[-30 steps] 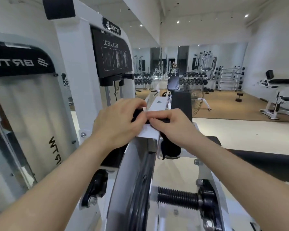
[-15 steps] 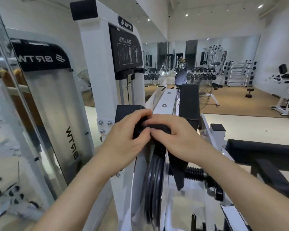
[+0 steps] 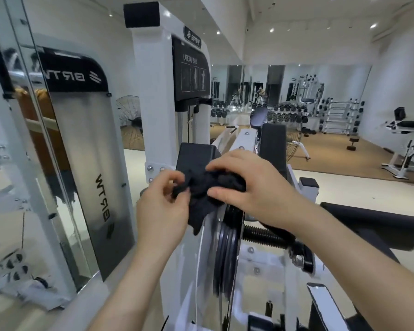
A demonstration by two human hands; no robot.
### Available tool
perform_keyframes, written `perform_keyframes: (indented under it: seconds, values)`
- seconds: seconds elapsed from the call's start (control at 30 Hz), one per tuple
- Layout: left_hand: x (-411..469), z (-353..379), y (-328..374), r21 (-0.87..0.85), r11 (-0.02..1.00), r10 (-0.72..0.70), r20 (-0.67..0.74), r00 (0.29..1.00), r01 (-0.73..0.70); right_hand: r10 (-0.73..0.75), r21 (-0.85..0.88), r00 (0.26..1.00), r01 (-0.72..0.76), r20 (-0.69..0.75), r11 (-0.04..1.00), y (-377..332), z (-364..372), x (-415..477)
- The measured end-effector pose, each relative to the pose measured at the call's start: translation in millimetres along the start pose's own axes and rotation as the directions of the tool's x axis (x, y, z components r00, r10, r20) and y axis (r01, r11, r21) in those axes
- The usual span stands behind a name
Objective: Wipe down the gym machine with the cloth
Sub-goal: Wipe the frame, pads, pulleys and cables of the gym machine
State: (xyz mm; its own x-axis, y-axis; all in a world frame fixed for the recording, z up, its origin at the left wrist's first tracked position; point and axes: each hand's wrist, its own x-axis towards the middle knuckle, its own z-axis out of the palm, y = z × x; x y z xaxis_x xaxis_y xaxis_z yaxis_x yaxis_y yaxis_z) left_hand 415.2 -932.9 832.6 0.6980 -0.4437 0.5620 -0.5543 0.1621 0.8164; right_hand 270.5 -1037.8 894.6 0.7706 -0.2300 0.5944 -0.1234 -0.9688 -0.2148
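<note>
A dark bunched cloth [image 3: 204,189] hangs between both my hands above the white arm of the lateral raise machine [image 3: 151,96]. My left hand [image 3: 163,206] pinches the cloth's left edge with curled fingers. My right hand [image 3: 244,185] grips the bulk of the cloth from above and the right. A loose tail of cloth droops down over the white frame beside the black pulley wheel [image 3: 226,249]. The part of the frame under the cloth is hidden.
A frosted weight-stack shield [image 3: 86,149] and a mirror panel stand at left. A black padded arm [image 3: 380,225] juts out at right, with a threaded black spring below. Dumbbell racks [image 3: 339,115], a floor fan and a bench stand across the open gym floor.
The hands were pressed together on the white arm with the cloth under them; now they have lifted apart slightly and the cloth is bunched and hanging between them. The view has shifted right.
</note>
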Motion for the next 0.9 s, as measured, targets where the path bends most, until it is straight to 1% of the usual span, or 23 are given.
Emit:
perform_keyframes:
  seconds: [0.03, 0.07, 0.1, 0.17, 0.2, 0.23, 0.27, 0.3, 0.33, 0.37, 0.4, 0.43, 0.47, 0.5, 0.53, 0.57, 0.67, 0.73, 0.77, 0.8, 0.83, 0.87, 0.9]
  values:
    - [-10, -6, -12, 0.011, 0.999, -0.038, -0.006, 0.999, 0.038, -0.081, -0.04, 0.995, 0.083, 0.065, 0.996, -4, 2, -4]
    - [-21, -11, -21, 0.045, 0.996, -0.073, 0.021, 0.997, 0.072, -0.141, -0.117, 0.981, 0.157, 0.136, 0.981, -7, 4, -7]
    - [-31, -14, -28, 0.123, 0.989, -0.094, 0.105, 0.99, 0.081, -0.166, -0.2, 0.965, 0.206, 0.201, 0.958, -10, 5, -8]
    - [-46, -15, -31, 0.363, 0.932, -0.109, 0.317, 0.942, -0.014, -0.142, -0.291, 0.94, 0.237, 0.311, 0.927, -15, 3, 0]
    - [-47, -16, -29, 0.411, 0.911, -0.12, 0.333, 0.935, -0.029, -0.111, -0.331, 0.925, 0.239, 0.363, 0.913, -18, 1, 8]
    - [-42, -19, -26, 0.356, 0.934, -0.123, 0.278, 0.953, 0.016, -0.084, -0.381, 0.914, 0.248, 0.398, 0.891, -21, 2, 17]
    - [-37, -22, -23, 0.172, 0.981, -0.118, 0.19, 0.975, 0.085, -0.068, -0.425, 0.907, 0.26, 0.416, 0.867, -26, 6, 26]
    - [-29, -23, -20, -0.076, 0.984, -0.152, 0.149, 0.977, 0.164, -0.062, -0.441, 0.905, 0.264, 0.42, 0.858, -32, 12, 31]
    - [-23, -22, -16, -0.31, 0.918, -0.187, 0.212, 0.959, 0.247, -0.056, -0.421, 0.908, 0.247, 0.416, 0.873, -38, 17, 32]
    - [-19, -18, -13, -0.469, 0.817, -0.192, 0.329, 0.925, 0.336, -0.053, -0.375, 0.911, 0.221, 0.409, 0.9, -43, 22, 29]
    - [-21, -13, -11, -0.56, 0.719, -0.17, 0.432, 0.886, 0.411, -0.062, -0.315, 0.915, 0.201, 0.399, 0.928, -47, 26, 21]
    - [-27, -8, -13, -0.607, 0.666, -0.123, 0.484, 0.866, 0.434, -0.08, -0.26, 0.923, 0.189, 0.377, 0.947, -49, 25, 11]
    - [-37, -2, -14, -0.622, 0.673, -0.052, 0.5, 0.865, 0.4, -0.094, -0.225, 0.935, 0.178, 0.342, 0.958, -47, 20, 0]
    - [-49, 1, -16, -0.596, 0.729, 0.0, 0.493, 0.87, 0.338, -0.1, -0.218, 0.947, 0.172, 0.305, 0.961, -42, 13, -11]
    - [-59, 4, -19, -0.542, 0.794, 0.02, 0.474, 0.88, 0.274, -0.099, -0.242, 0.956, 0.169, 0.275, 0.955, -37, 6, -21]
    - [-67, 5, -21, -0.501, 0.832, 0.022, 0.457, 0.889, 0.237, -0.093, -0.271, 0.96, 0.166, 0.262, 0.948, -32, -1, -30]
    - [-66, 7, -23, -0.46, 0.857, 0.006, 0.458, 0.889, 0.231, -0.068, -0.242, 0.962, 0.135, 0.266, 0.961, -17, -9, -34]
    - [-46, 13, -16, -0.359, 0.919, -0.003, 0.41, 0.912, 0.164, -0.082, -0.238, 0.969, 0.138, 0.232, 0.961, -9, -9, -16]
    - [-33, 17, -9, -0.289, 0.95, -0.005, 0.376, 0.926, 0.123, -0.068, -0.187, 0.978, 0.106, 0.197, 0.977, -5, -9, -4]
    - [-22, 22, -2, -0.243, 0.966, 0.003, 0.359, 0.933, 0.09, -0.014, -0.093, 0.986, 0.03, 0.168, 0.995, -3, -11, 6]
    - [-14, 26, 2, -0.245, 0.966, 0.014, 0.369, 0.929, 0.083, 0.062, 0.014, 0.985, -0.065, 0.162, 0.998, -2, -12, 15]
    - [-11, 27, 3, -0.272, 0.957, 0.02, 0.397, 0.918, 0.097, 0.111, 0.07, 0.977, -0.125, 0.181, 0.99, -3, -13, 18]
    - [-13, 25, 0, -0.286, 0.952, 0.022, 0.415, 0.91, 0.108, 0.114, 0.057, 0.968, -0.13, 0.223, 0.99, -6, -12, 18]
